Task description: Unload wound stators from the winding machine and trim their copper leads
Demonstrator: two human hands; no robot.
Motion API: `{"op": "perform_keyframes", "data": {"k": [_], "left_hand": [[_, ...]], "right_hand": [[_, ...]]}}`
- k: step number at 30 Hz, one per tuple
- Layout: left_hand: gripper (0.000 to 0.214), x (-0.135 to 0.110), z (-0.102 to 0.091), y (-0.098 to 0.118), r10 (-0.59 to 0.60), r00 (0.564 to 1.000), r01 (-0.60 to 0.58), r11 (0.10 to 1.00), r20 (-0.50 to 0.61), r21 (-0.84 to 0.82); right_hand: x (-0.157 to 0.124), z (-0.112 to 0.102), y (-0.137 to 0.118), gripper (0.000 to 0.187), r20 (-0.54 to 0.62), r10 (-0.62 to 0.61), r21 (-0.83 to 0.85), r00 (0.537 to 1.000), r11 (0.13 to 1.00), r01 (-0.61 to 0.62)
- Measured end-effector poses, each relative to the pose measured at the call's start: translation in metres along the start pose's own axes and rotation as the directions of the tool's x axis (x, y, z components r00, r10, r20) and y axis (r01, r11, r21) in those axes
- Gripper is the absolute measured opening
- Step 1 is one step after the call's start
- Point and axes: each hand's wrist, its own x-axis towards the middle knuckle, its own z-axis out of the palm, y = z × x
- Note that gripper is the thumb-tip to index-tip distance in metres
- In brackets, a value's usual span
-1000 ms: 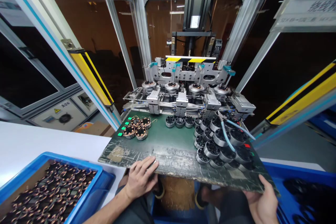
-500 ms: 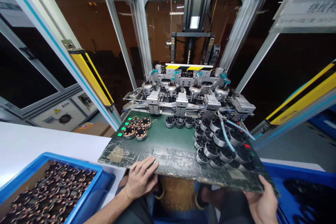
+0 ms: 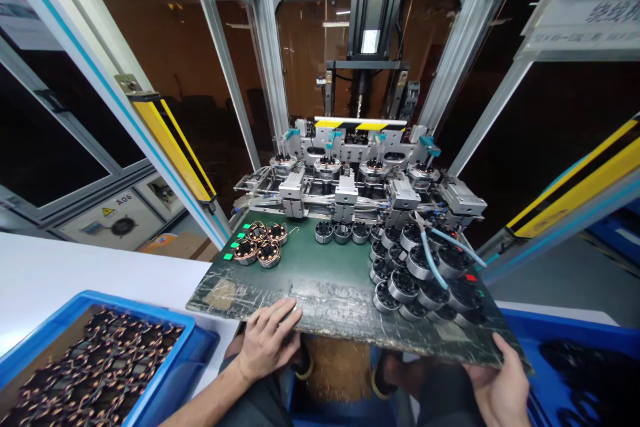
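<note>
My left hand (image 3: 270,340) rests on the front edge of a green work board (image 3: 320,280), its fingers lying over the worn rim and holding nothing loose. At the board's right front corner, my right hand (image 3: 500,380) has its thumb above the edge and its fingers underneath, partly hidden. A few copper-wound motor stators (image 3: 269,253) sit at the board's left. Bare stators (image 3: 387,297), black inside with silver rims, are stacked at the right. Pliers with light-blue handles (image 3: 434,260) lie across the stack.
Behind the board stands a winding machine (image 3: 345,190) with several stators in its holders, under a large motor (image 3: 377,7). Yellow light-curtain bars (image 3: 175,147) flank the opening. A blue bin (image 3: 187,327) of wound stators is at left; another blue bin (image 3: 525,327) holds dark parts at right.
Both hands stay where they were. The machine's yellow-and-black striped bar and its teal clamps sit very slightly higher. The stators and pliers on the board have not moved.
</note>
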Motion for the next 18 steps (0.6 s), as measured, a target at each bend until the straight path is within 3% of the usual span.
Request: {"op": "perform_keyframes", "data": {"k": [3,18], "left_hand": [[0.061,-0.0005,-0.0003,-0.0003,-0.004,1.000,0.004,1.000,0.014,0.000],[0.049,0.0014,-0.0022,-0.0001,0.001,1.000,-0.001,1.000,0.004,0.008]], "right_hand": [[-0.0012,0.0017,-0.0011,0.049,-0.057,0.020,-0.005,0.998,1.000,-0.021],[-0.0059,0.0053,-0.0032,0.048,-0.042,0.008,-0.016,0.999,1.000,-0.009]]}}
